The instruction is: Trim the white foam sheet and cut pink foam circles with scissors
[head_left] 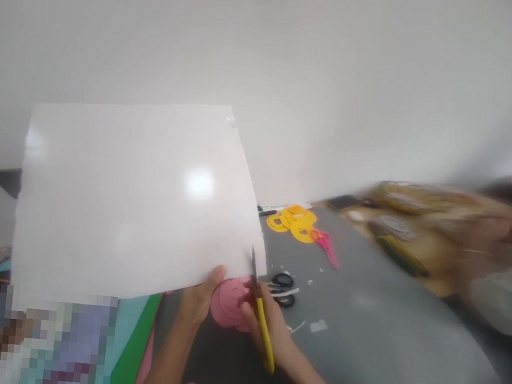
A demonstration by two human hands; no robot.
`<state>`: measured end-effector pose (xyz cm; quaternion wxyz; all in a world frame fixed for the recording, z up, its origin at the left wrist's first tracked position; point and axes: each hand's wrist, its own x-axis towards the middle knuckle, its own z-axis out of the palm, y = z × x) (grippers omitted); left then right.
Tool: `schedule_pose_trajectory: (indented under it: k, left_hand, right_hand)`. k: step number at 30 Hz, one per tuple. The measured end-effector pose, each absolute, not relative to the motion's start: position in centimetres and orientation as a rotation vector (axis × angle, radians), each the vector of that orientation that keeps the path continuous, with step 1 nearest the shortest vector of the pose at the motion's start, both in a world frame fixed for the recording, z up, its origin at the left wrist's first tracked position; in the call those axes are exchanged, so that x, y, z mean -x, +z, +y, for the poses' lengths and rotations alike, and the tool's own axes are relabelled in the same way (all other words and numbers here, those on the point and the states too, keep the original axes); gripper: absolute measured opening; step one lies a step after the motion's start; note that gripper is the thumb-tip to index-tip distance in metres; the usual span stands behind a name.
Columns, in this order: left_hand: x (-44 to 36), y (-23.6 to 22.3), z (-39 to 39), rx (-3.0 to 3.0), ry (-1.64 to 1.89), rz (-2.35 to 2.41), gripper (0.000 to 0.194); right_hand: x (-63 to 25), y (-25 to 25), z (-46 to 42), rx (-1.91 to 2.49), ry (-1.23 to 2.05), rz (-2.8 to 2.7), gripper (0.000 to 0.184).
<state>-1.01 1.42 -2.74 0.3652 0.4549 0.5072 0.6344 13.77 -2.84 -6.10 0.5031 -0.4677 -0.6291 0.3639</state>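
Yellow-handled cutting tool [264, 339] in the right hand's [278, 329] closed grip, blade pointing away over the white sheet's [137, 199] near right corner; the left hand [198, 301], farther from that corner, pinches the near edge.

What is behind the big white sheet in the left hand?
At the left edge of the white sheet, a dark pointed shape sticks out; the pale wall shows beyond. What its middle hides cannot be seen.
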Motion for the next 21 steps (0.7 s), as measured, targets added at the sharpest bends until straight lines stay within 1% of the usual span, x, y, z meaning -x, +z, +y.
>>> schedule_pose_trajectory:
  k: [3,13,21]
  left_hand:
    - [0.6,-2.6,0.7,-1.119,1.564,1.247,0.07]
    - [-0.1,-2.7,0.7,-1.08,1.578,1.197,0.065]
    - [-0.5,-2.8,1.5,-1.088,1.595,1.062,0.065]
  right_hand:
    - [-13.9,-5.4,-3.2,1.063,0.891,-1.474,0.027]
    - [-13.8,-5.7,-2.2,1.26,0.776,-1.467,0.023]
    - [-13.6,-6.0,-1.0,1.224,0.599,-1.466,0.028]
